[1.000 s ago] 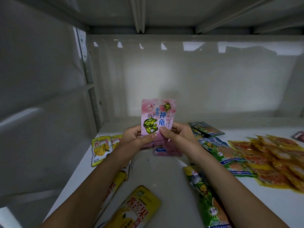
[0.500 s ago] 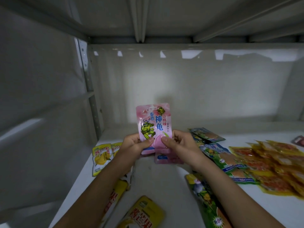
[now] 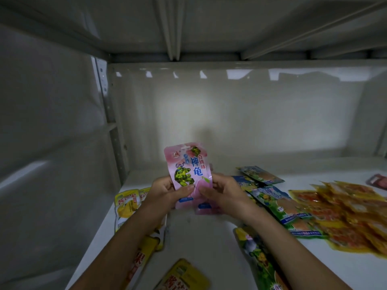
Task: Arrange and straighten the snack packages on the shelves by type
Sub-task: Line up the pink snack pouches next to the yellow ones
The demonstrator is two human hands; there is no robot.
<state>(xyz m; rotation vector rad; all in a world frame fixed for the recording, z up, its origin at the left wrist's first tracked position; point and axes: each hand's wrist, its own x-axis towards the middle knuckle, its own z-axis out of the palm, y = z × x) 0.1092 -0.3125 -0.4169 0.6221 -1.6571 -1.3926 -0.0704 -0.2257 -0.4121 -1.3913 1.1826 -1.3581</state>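
A pink snack packet [image 3: 187, 166] with a green turtle printed on it stands upright above the white shelf [image 3: 209, 237]. My left hand [image 3: 167, 192] pinches its lower left side, thumb on the front. From the right, my right hand [image 3: 222, 191] grips the lower right side. More pink packets [image 3: 206, 208] sit stacked behind and below it in my hands, partly hidden by my fingers.
Yellow mango packets [image 3: 126, 204] lie at the left, and another yellow packet [image 3: 184, 277] at the front edge. Green-blue packets [image 3: 278, 204] and an orange pile [image 3: 345, 214] spread to the right. A dark red packet [image 3: 377, 182] is far right. The shelf wall rises at the left.
The view has tilted, so hands and packets sit lower in frame. The front pink packet has leaned slightly left while both hands keep their hold.
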